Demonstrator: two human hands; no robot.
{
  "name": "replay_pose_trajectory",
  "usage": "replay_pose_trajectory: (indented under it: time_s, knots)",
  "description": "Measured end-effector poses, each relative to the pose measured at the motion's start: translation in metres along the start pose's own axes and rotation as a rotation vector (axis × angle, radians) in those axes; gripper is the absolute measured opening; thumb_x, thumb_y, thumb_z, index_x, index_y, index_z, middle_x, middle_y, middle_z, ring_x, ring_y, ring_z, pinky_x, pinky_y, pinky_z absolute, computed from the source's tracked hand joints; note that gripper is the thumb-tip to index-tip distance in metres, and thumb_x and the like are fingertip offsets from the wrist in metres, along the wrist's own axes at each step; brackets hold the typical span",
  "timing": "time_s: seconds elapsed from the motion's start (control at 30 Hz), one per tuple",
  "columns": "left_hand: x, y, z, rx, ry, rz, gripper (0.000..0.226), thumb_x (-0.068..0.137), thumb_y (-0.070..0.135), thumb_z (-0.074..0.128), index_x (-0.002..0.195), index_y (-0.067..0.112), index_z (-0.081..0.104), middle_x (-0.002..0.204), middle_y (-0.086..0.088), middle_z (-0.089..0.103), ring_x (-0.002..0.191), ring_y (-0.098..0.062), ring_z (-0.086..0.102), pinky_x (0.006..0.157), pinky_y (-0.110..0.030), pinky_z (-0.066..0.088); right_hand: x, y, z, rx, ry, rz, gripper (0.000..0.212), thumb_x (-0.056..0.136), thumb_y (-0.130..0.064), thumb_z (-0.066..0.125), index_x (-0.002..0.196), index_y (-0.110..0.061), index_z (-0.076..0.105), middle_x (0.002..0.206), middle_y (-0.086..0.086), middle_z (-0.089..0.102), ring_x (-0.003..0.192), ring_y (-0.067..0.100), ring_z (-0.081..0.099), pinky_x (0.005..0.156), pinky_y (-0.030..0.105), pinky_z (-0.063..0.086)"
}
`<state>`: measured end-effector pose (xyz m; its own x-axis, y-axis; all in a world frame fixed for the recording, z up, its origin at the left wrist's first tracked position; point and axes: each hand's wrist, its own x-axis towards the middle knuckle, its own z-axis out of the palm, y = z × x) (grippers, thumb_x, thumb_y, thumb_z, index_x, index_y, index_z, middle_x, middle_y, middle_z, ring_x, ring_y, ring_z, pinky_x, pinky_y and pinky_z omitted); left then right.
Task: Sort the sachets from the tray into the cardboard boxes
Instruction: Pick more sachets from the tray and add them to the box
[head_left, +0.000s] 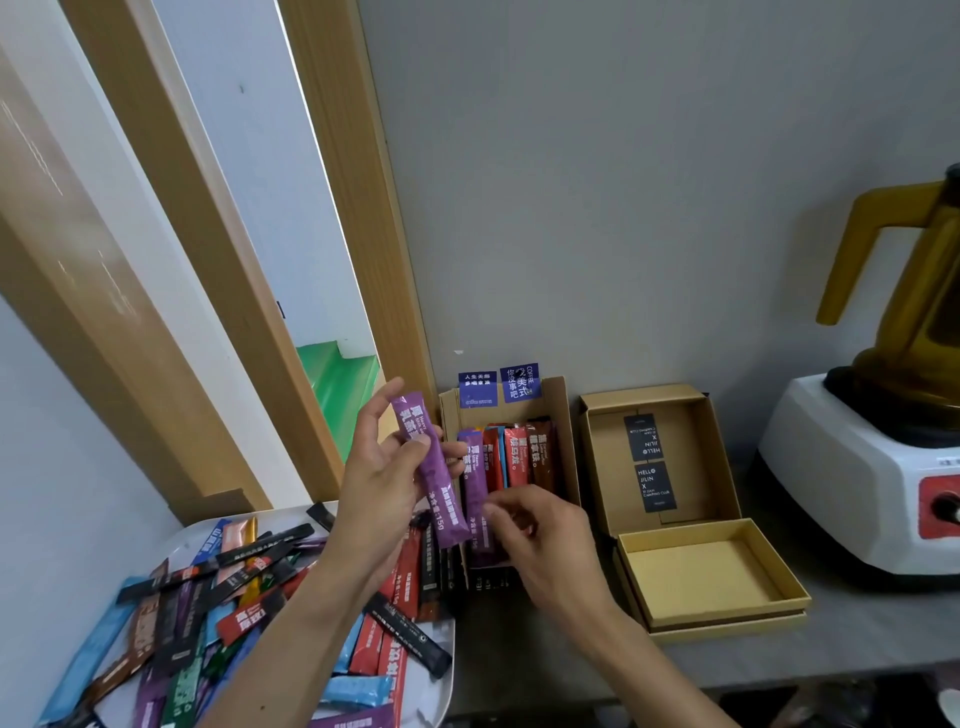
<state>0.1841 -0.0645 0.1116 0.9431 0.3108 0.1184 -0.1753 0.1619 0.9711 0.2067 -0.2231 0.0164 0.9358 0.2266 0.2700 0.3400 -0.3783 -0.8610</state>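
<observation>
Above the tray, the left hand gripped a purple sachet between thumb and curled fingers, holding it near its upper half so that it stood almost upright, tilted a little, with its lower end hanging below the grip. Just right of that grip, the right hand pinched the lower part of a second purple sachet with curled fingertips; that sachet stood in the near cardboard box, at the left end of a row, with a red sachet and a brown sachet further right of it. Below and left of the left hand's grip, a loose heap of sachets in many colours lay on the tray. Right of the right hand's grip, well apart, an open second box lay on the counter, and beyond it stood a blender.
</observation>
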Motion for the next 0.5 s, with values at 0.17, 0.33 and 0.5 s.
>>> replay_pose_trajectory:
  time_s: [0.17, 0.33, 0.5]
  knots:
    - [0.001, -0.003, 0.008, 0.036, -0.083, 0.052, 0.04, 0.104, 0.003, 0.052, 0.136, 0.026, 0.046, 0.113, -0.011, 0.072, 0.103, -0.029, 0.076, 0.082, -0.041, 0.064, -0.01, -0.021, -0.012, 0.516, -0.138, 0.162, 0.025, 0.087, -0.04, 0.078, 0.105, -0.023, 0.073, 0.097, 0.004, 0.077, 0.086, 0.015, 0.075, 0.065, 0.02, 0.054]
    - [0.001, -0.005, 0.003, 0.259, 0.015, 0.156, 0.026, 0.097, 0.016, 0.066, 0.119, 0.018, 0.052, 0.097, -0.002, 0.08, 0.081, -0.007, 0.076, 0.071, -0.021, 0.06, -0.007, -0.017, -0.023, 0.696, 0.043, 0.254, 0.033, 0.081, -0.039, 0.08, 0.108, -0.022, 0.072, 0.105, 0.002, 0.077, 0.095, 0.02, 0.075, 0.075, 0.037, 0.061]
    - [0.005, -0.006, -0.009, 0.493, 0.032, 0.257, 0.024, 0.086, 0.025, 0.081, 0.105, 0.029, 0.068, 0.094, 0.012, 0.079, 0.091, -0.001, 0.073, 0.077, -0.019, 0.057, -0.006, -0.017, -0.034, 0.358, 0.046, 0.155, 0.026, 0.083, -0.028, 0.084, 0.105, -0.028, 0.07, 0.098, -0.008, 0.074, 0.094, 0.003, 0.071, 0.074, 0.025, 0.061]
